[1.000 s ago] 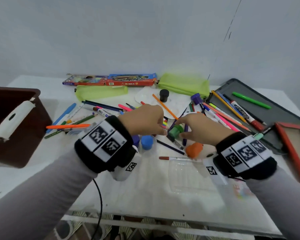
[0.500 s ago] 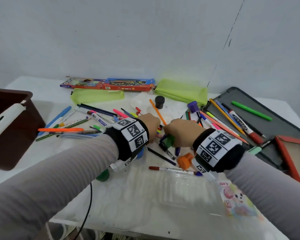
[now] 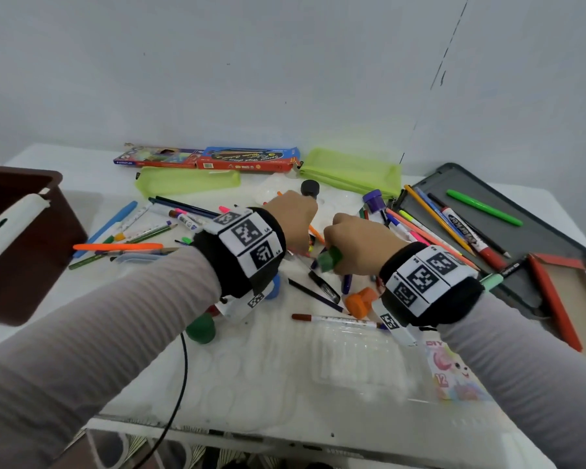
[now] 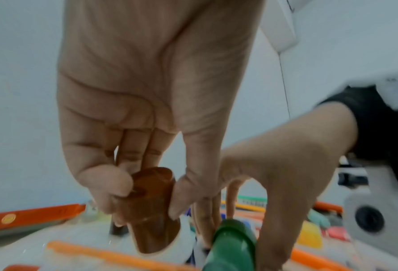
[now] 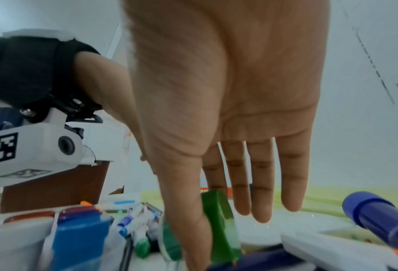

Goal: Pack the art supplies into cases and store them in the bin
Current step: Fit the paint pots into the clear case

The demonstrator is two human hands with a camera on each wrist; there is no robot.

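Note:
My left hand [image 3: 295,220] hovers over the middle of the pen pile, thumb and fingers pinching a small brown paint pot [image 4: 151,205]. Right beside it, my right hand [image 3: 354,242] pinches a green paint pot [image 3: 330,260] between thumb and index finger, just above the table; its other fingers [image 5: 262,183] stay straight. Loose pens, markers and pencils [image 3: 142,231] lie scattered around both hands. The brown bin [image 3: 24,245] stands at the left edge. An open grey tin case [image 3: 548,238] at the right holds several pens.
Two lime mesh pouches [image 3: 186,181] [image 3: 352,170] and pencil boxes [image 3: 247,159] lie along the wall. Orange [image 3: 361,301], dark green [image 3: 201,328], blue [image 3: 275,289], purple [image 3: 372,199] and black [image 3: 310,188] pots stand nearby. A clear plastic tray [image 3: 352,363] lies at the front.
Both hands have pushed farther into the pile and drawn closer together. The green pot that sat between them is now pinched in my right hand.

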